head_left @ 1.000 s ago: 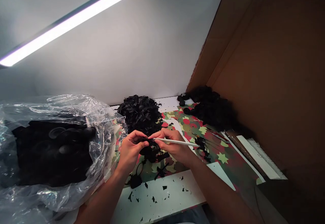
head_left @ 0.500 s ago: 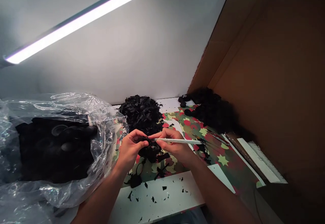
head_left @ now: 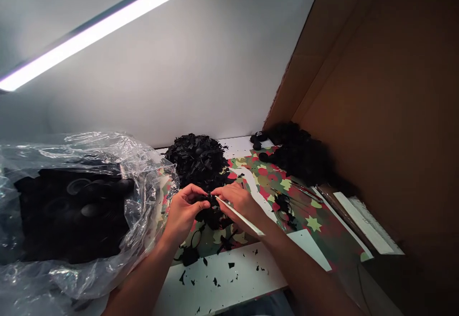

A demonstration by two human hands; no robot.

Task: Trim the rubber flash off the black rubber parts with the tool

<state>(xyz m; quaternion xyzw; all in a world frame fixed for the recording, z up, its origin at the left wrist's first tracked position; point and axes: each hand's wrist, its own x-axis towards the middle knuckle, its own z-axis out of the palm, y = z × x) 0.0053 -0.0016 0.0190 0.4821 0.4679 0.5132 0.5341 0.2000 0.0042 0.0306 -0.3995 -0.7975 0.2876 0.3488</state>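
Note:
My left hand pinches a small black piece between thumb and fingers; its exact kind is too small to make out. Close on its right, my right hand is closed on a thin white stick-like tool. One end of the tool meets the black piece, and the other slants down toward my right wrist. Right behind both hands rises a heap of black scraps, some of them spilling down beneath my fingers.
A clear plastic bag with black round parts lies at left. At right are a black pile, tweezers and white strips by a cardboard wall. Black bits dot the white board in front.
The white tool has swung from nearly level to slanting down toward my right wrist, as my right hand turned. My left hand keeps its pinch. The view has shifted slightly.

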